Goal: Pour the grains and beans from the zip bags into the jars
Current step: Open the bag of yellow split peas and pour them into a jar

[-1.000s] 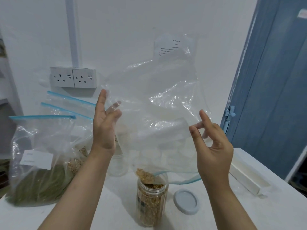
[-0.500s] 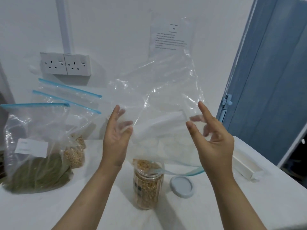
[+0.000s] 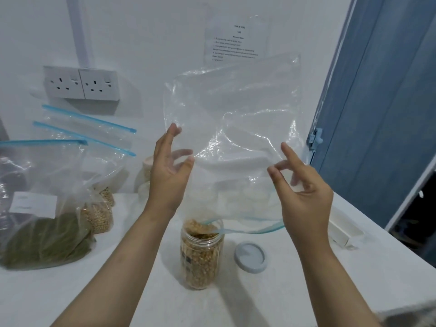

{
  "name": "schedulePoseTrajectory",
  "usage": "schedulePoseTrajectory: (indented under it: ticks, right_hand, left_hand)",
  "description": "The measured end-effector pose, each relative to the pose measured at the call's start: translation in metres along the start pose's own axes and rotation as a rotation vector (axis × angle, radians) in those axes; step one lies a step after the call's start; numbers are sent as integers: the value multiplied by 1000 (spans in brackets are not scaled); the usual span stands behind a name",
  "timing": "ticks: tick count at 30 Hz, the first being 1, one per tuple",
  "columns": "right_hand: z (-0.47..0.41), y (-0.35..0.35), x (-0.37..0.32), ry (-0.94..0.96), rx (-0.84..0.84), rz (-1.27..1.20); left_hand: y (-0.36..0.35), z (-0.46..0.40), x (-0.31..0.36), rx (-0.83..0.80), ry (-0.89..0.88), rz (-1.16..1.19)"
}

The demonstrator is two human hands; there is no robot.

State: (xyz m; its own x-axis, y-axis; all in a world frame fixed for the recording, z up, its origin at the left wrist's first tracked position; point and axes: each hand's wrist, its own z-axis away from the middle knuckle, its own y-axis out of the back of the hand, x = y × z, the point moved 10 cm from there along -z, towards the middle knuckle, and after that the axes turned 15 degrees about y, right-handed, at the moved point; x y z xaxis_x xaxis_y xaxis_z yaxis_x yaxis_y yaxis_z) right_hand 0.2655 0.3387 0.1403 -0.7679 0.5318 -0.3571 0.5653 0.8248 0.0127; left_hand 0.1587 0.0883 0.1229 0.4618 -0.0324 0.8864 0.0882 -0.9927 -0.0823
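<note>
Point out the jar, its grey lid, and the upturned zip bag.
jar (image 3: 201,258), head view, on the grain-filled side wall.
grey lid (image 3: 250,257), head view, on the middle of its flat top.
upturned zip bag (image 3: 236,119), head view, on the clear empty panel.

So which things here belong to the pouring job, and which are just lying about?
Job: left hand, right hand, empty bag, jar, lid, green bag, bean bag.
Lying about: sockets, wall notice, white box.
</note>
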Motion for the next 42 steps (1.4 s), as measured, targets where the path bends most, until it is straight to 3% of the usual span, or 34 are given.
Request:
schedulePoseTrajectory:
  ticks: [6, 19, 42]
  right_hand:
    - [0, 6, 6, -24, 28, -10]
    - [1, 2, 42, -269, 75, -195]
    - [5, 1, 64, -310, 55, -155]
  left_hand:
    - [-5, -1, 7, -4, -33, -29]
    - [-11, -6, 12, -11, -53, -65]
    - [-24, -12, 13, -28, -78, -88]
